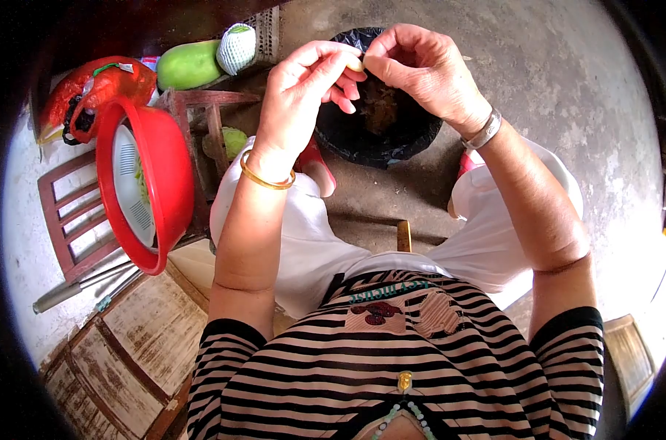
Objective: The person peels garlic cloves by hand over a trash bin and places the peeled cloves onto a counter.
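left hand (303, 79) and right hand (422, 72) pinch a pale piece (355, 64), seemingly unfinished, with green pieces (140, 182) already in the strainer (122, 187).

Mottled grey floor (553, 81) spreads beneath and right of the left grip (303, 84). Reddish slatted wooden furniture (68, 165) is to its left, with weathered wooden panels (146, 330) below that. Bright light whitens the far right.

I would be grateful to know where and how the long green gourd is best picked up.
I would grip the green gourd around its middle, coming from above: it lies lengthwise and looks smooth, so a wrapping hold should suit it. The netted item crowds one end and the red bag the other.
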`<action>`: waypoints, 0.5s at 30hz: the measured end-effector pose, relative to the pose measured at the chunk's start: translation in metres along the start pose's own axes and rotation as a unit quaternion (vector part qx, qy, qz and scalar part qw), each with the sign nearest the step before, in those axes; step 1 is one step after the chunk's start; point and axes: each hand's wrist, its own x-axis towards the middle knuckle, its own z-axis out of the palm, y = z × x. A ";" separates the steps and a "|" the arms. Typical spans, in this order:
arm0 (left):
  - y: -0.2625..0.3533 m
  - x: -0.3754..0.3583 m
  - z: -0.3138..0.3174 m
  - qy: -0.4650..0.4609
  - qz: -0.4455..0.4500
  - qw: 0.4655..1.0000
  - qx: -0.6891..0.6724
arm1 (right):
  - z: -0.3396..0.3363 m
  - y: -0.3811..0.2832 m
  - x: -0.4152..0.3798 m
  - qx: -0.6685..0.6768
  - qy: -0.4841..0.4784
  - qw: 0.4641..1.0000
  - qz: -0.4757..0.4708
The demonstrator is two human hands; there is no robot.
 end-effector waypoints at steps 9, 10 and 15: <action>0.001 0.000 -0.002 0.004 -0.009 1.000 -0.021 | 0.000 -0.012 -0.002 -0.017 -0.028 0.998 0.062; 0.001 0.000 -0.003 0.001 -0.009 1.000 -0.020 | 0.000 -0.012 -0.003 -0.016 -0.030 0.998 0.049; 0.000 -0.001 -0.001 0.002 -0.001 0.999 -0.037 | 0.001 -0.008 -0.003 -0.010 -0.037 0.999 0.035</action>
